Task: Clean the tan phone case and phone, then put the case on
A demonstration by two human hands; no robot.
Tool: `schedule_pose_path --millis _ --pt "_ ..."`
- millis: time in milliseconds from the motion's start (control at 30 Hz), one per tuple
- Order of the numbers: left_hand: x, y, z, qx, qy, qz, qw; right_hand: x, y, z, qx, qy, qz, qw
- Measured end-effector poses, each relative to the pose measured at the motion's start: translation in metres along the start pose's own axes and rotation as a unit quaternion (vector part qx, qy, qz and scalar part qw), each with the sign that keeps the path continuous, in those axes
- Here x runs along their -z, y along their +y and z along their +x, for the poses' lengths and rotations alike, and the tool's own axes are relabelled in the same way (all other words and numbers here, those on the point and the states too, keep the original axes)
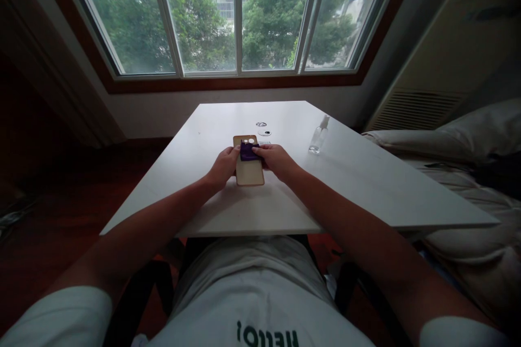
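A yellowish phone case (pixel 249 173) with camera holes at its top end is held upright above the white table. My left hand (pixel 224 167) grips its left edge, fingers closed, the thumb near a dark purple cloth (pixel 248 153). The cloth lies across the upper part of the case, just below the holes. My right hand (pixel 277 160) pinches the cloth's right side between thumb and fingers, at the case's right edge. Part of the right fingers is hidden behind the cloth and case.
The white table (pixel 350 184) carries a clear spray bottle (pixel 318 138) at the right. Two small round items (pixel 264 133) (pixel 261 124) lie beyond the case. A window (pixel 236 21) is behind the table, and a cushioned seat (pixel 459 135) stands at the right.
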State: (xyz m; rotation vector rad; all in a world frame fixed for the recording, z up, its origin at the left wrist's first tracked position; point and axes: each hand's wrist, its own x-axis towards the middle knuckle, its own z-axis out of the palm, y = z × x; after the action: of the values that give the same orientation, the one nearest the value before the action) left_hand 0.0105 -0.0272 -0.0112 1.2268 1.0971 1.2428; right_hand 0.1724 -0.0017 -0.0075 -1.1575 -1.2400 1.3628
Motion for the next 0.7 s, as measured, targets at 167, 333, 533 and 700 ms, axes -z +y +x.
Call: schedule_pose_path --millis 167,333,533,700 --pt "0.004 -0.007 0.004 -0.074 0.063 0.039 0.994 0.003 -0.003 -0.005 -0.057 -0.075 0.060 0.994" --pt "0.009 -0.011 0.007 -0.111 0.093 0.069 0.987 0.006 -0.005 -0.012 -0.092 -0.150 0.040 0.984" --pt "0.016 -0.007 0.013 -0.127 0.151 0.037 0.980 0.001 -0.005 -0.020 -0.101 -0.243 0.018 0.965" --pt "0.017 -0.008 0.016 -0.132 0.166 0.034 0.977 -0.003 -0.002 -0.021 -0.073 -0.254 0.035 0.964"
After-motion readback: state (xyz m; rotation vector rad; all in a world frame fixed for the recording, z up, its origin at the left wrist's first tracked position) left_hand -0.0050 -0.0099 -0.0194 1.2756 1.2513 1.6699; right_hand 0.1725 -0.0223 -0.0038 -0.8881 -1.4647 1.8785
